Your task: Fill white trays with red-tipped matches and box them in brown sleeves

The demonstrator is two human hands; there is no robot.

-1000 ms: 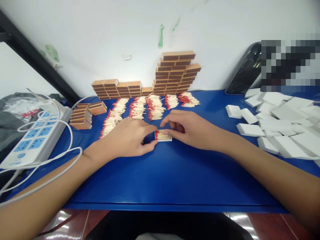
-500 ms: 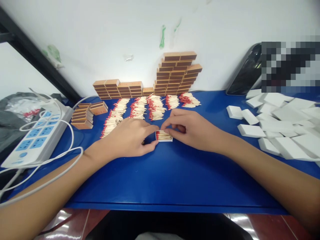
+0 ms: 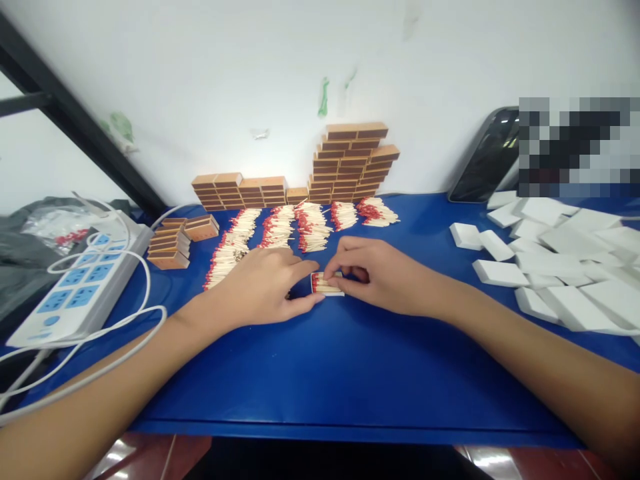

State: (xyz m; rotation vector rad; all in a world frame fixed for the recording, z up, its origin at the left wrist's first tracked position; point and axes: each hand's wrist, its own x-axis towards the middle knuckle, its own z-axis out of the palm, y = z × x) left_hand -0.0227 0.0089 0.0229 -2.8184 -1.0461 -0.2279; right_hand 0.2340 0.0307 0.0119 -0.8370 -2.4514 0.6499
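Observation:
A small white matchbox tray point(image 3: 327, 293) lies on the blue table, filled with red-tipped matches point(image 3: 320, 284). My left hand point(image 3: 263, 285) steadies its left end, the index finger and thumb at the two left corners; the other fingers are out of sight beneath the hand. From the right, my right hand point(image 3: 383, 277) has its index fingertip and thumb at the matches in the tray, its other fingers curled in. Behind the hands lie several loose piles of matches point(image 3: 313, 227), one partly covered by my left hand.
Brown matchboxes point(image 3: 350, 163) are stacked against the wall, with more matchboxes point(image 3: 169, 245) at the left. White trays point(image 3: 550, 260) are heaped at the right, near a leaning phone point(image 3: 483, 157). A power strip point(image 3: 80, 280) stands at the left, its white cable looping over my left forearm.
My right index finger has come down from above the tray onto the matches. My left hand stays at the tray's left end. The camera view has tilted slightly upward.

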